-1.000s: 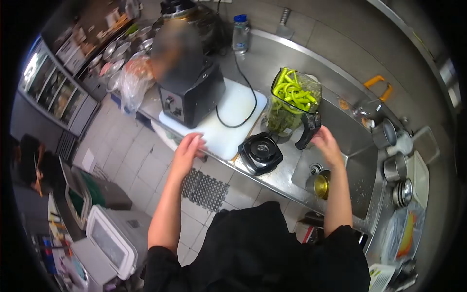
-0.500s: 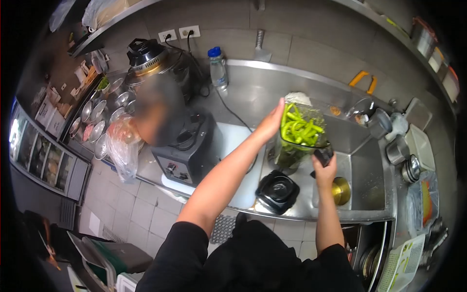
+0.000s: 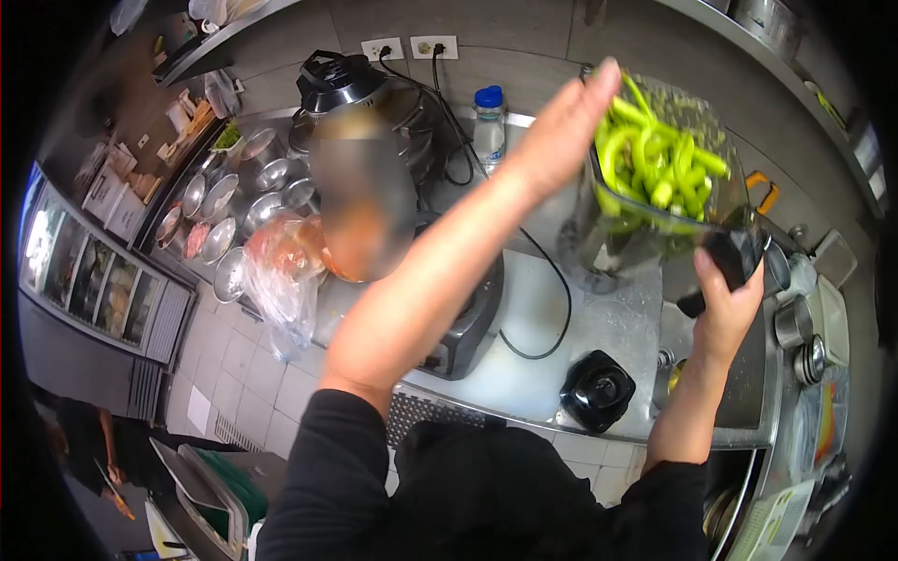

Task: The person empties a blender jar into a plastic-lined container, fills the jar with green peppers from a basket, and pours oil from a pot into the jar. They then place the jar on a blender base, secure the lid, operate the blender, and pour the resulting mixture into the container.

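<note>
A clear blender jar is lifted over the counter and sink edge, with long green peppers heaped at its mouth. My right hand is wrapped round the jar's black handle. My left hand lies flat with its fingers stretched out against the left rim of the jar, beside the peppers. Below the jar, a black lid rests on the counter's front edge. Left of it, partly behind my left forearm, is the dark blender base on a white board.
A bottle with a blue cap stands by the wall. Metal bowls and a plastic bag are at the left, near a blurred person's head. A black cord loops over the board. Another person is at lower left.
Both hands have raised the jar up and closer to the camera, with the peppers still in it. The view has shifted, so the counter items appear further right.
</note>
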Tool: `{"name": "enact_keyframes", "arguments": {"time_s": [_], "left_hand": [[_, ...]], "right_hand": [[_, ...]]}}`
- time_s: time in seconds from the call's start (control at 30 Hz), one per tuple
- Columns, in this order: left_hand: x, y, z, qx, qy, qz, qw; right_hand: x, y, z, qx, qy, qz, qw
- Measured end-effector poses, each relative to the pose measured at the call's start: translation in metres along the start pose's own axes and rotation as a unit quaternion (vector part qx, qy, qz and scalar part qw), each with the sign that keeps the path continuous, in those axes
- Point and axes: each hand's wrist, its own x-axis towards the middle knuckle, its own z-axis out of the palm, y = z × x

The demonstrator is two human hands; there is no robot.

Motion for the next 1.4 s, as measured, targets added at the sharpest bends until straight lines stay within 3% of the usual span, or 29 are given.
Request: {"name": "enact_keyframes", "arguments": {"time_s": [0.03,0.1,0.23,0.3,0.37,0.43,0.53,0.67,0.9,1.07,1.23,1.3,1.4], "left_hand": [[0.006,0.015,-0.015,0.017,0.026,0.015,0.999],[0.005,0.062,-0.041,-0.073,-0.033,0.039,0.996],[-0.016,0.116,-0.095,-0.220,0.000,-0.101,0.970],[-0.028,0.120,-0.122,-0.218,0.020,-0.090,0.972],[-0.036,0.113,-0.156,-0.165,-0.057,-0.091,0.980],[-0.041,0.105,-0.174,-0.180,-0.008,-0.083,0.980],[-0.046,0.091,-0.194,-0.238,-0.026,-0.108,0.965],[-0.037,0.065,-0.212,-0.243,-0.047,-0.112,0.962],[-0.050,0.072,-0.206,-0.144,0.034,-0.105,0.983],[-0.049,0.038,-0.217,-0.159,0.011,-0.125,0.979],[-0.053,0.048,-0.221,-0.113,0.031,-0.127,0.985],[-0.059,0.061,-0.223,-0.071,0.016,-0.132,0.989],[-0.049,0.069,-0.232,0.010,-0.018,-0.061,0.998]], "right_hand": [[0.001,-0.015,0.018,0.051,0.004,0.002,0.999],[0.001,-0.029,0.049,0.100,0.004,0.001,0.995],[-0.020,-0.076,0.118,0.205,-0.024,0.029,0.978],[-0.036,-0.093,0.145,0.211,-0.025,0.034,0.977],[-0.053,-0.108,0.169,0.192,-0.014,0.051,0.980],[-0.065,-0.115,0.189,0.166,-0.002,0.065,0.984],[-0.081,-0.117,0.220,0.118,0.052,0.035,0.991],[-0.080,-0.129,0.230,0.035,0.071,0.061,0.995],[-0.074,-0.113,0.218,0.068,0.013,0.072,0.995],[-0.087,-0.107,0.216,0.032,0.007,0.074,0.997],[-0.090,-0.110,0.219,0.061,0.013,0.069,0.996],[-0.090,-0.103,0.215,0.026,0.014,0.046,0.998],[-0.091,-0.083,0.188,-0.075,-0.052,0.055,0.994]]}}
